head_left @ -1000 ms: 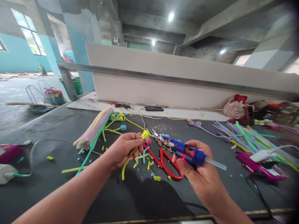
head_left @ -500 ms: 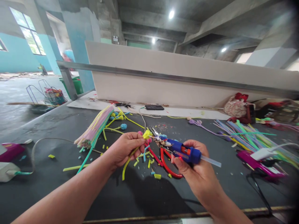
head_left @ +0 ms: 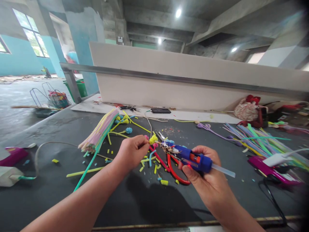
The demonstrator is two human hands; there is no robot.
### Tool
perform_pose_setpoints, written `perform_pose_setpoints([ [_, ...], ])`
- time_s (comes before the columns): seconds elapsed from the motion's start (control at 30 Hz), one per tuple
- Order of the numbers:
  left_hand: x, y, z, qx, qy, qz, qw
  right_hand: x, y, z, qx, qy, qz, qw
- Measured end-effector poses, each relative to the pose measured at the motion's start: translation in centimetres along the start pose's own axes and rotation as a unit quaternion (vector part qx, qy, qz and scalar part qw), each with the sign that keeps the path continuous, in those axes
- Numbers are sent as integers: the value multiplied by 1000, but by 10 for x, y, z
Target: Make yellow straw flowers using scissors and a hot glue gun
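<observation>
My left hand (head_left: 134, 151) is closed on a small yellow pipe-cleaner flower (head_left: 153, 139), which pokes out past the fingertips. In my right hand (head_left: 205, 174) lies a blue glue gun (head_left: 190, 158) with a clear glue stick out of its rear end. The gun's nozzle, crusted with dirty glue, points left and is at or very near the yellow flower; I cannot tell if they touch. Beneath the gun, red-handled pliers or scissors (head_left: 180, 178) lie on the dark table, their metal tip partly hidden. Yellow and blue cut bits (head_left: 164, 182) are scattered around.
On the left lies a pipe-cleaner bundle (head_left: 100, 129) beside finished-looking blue and yellow pieces (head_left: 128, 130). More loose pipe cleaners (head_left: 251, 138) spread at the right, near a magenta power strip (head_left: 272, 170) with cords. A phone (head_left: 161, 110) rests at the back, before a white panel (head_left: 169, 93).
My left hand has turned so its back faces me, and the yellow stem that hung below it no longer shows. The right hand still holds the glue gun near the flower.
</observation>
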State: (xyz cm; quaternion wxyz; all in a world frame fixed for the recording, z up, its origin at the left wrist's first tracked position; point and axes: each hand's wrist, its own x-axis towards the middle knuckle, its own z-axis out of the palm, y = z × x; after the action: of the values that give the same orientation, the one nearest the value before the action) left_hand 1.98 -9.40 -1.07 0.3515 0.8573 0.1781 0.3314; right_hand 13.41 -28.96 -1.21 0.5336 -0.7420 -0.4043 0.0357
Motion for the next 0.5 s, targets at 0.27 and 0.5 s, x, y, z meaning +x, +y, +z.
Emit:
perform_pose_setpoints([
  [0.27, -2, 0, 2, 40, -1, 51, 998, 1, -6, 4, -88, 18, -64, 994],
  [0.5, -4, -5, 3, 114, 1, 109, 987, 1, -5, 4, -60, 9, -60, 996],
])
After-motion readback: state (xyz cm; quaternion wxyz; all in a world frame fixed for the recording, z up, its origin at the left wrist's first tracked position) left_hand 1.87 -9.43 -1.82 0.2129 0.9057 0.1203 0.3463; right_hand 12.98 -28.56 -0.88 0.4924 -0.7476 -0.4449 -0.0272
